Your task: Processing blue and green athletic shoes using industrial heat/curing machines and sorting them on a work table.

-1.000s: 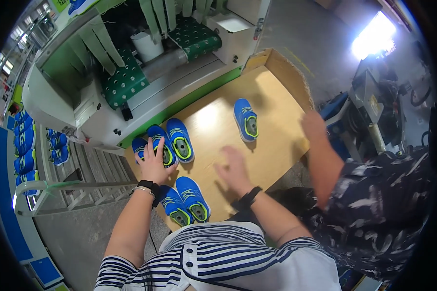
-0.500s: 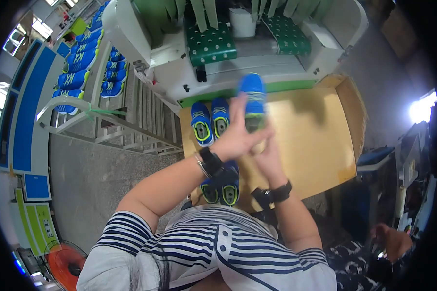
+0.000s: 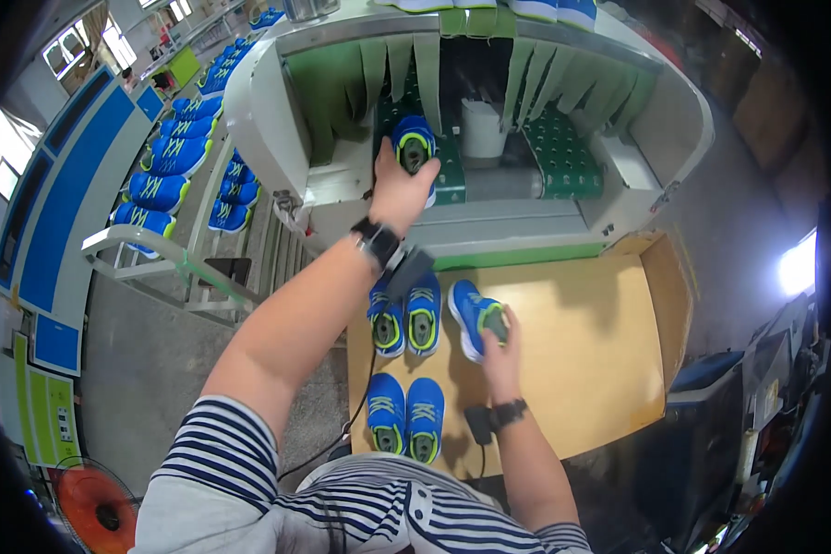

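- My left hand point(image 3: 399, 189) grips a blue shoe point(image 3: 415, 148) on the green studded belt point(image 3: 563, 152)
- My right hand point(image 3: 500, 355) clasps another blue shoe point(image 3: 473, 316) on the smooth wooden table point(image 3: 582, 360)

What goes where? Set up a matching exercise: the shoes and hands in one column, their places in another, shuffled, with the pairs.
Things:
1. left hand
2. right hand
3. pair of shoes nearest the person
4. single shoe

Places:
A. under the right hand's fingers
B. low on the wooden table, untouched
C. at the green conveyor, on a shoe
D. on the table, touching a shoe

Pairs: 1-C, 2-D, 3-B, 4-A
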A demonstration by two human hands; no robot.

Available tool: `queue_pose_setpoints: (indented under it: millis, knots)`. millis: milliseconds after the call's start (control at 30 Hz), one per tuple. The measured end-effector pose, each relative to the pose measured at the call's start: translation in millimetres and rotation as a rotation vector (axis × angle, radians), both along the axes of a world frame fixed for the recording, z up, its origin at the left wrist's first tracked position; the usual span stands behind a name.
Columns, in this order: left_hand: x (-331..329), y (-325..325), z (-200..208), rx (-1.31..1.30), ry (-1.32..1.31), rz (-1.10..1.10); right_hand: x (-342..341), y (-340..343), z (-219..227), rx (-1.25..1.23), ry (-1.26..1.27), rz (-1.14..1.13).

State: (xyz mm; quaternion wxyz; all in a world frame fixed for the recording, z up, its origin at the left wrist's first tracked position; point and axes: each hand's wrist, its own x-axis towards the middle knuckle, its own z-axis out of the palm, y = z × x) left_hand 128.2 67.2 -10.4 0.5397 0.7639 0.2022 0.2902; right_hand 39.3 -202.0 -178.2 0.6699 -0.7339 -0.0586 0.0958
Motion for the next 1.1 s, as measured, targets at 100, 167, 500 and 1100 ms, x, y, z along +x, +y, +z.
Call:
queue_pose_setpoints:
  millis: [100, 167, 500, 1100]
  knots:
    - [-58, -17, -18, 0.235, -0.182, -0.091, 25, -29, 78, -0.005, -0.231, -0.070]
    - [-111, -23, -35, 0.510, -0.133, -0.126, 60, -21, 136, -0.020, -0.507, -0.123]
    - [-167, -47, -144, 0.886, 0.604, -0.496, 262, 39, 159, -0.422, -0.734, -0.201]
    - [-181, -30, -152, 0.888, 0.619, -0.507, -205, -132, -56, -1.148, -0.300, 0.154]
